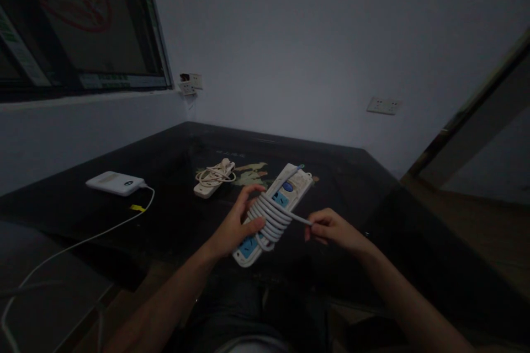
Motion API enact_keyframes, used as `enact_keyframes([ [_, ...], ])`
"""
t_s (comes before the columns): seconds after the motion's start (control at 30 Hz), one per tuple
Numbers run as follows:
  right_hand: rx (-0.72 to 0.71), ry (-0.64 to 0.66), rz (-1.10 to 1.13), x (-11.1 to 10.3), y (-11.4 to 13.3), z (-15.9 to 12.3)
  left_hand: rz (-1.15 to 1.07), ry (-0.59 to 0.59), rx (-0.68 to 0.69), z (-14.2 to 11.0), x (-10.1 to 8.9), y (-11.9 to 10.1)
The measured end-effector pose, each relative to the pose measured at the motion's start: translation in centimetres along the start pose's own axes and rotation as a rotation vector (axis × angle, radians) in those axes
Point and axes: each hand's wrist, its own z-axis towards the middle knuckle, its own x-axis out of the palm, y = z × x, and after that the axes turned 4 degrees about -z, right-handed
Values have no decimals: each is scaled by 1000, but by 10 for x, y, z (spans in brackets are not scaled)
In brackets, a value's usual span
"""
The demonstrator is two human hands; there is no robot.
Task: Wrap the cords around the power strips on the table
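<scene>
A white power strip [301, 183] with blue sockets is held tilted over the near part of the dark table. Several turns of its grey-white cord [271, 220] are wrapped around its middle. My left hand [240, 220] is closed around the strip and the wound cord, thumb across the front. To the right, my right hand [331, 229] pinches a stretch of the cord that runs out taut from the coils. Where the cord goes beyond the right fingers is hidden.
A second, smaller power strip [202, 191] with its cord bundled on top lies on the dark table [331, 162]. At the left sits a white power bank [112, 182] with a white cable trailing off the near edge. A wall socket [383, 106] is behind.
</scene>
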Motion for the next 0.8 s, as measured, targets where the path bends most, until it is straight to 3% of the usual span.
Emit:
enact_keyframes([
  [0.2,-10,102,52,-7,-6,-8,-154,-18,-90,-5,-1,2],
  [0.43,-64,86,-168,-7,10,-8,-421,176,-229,-4,0,13],
  [0.63,-248,-18,-418,-2,-2,5,-303,177,-251,-8,1,14],
  [0.8,-371,-183,-683,-3,2,20,-5,347,-167,-7,0,0],
])
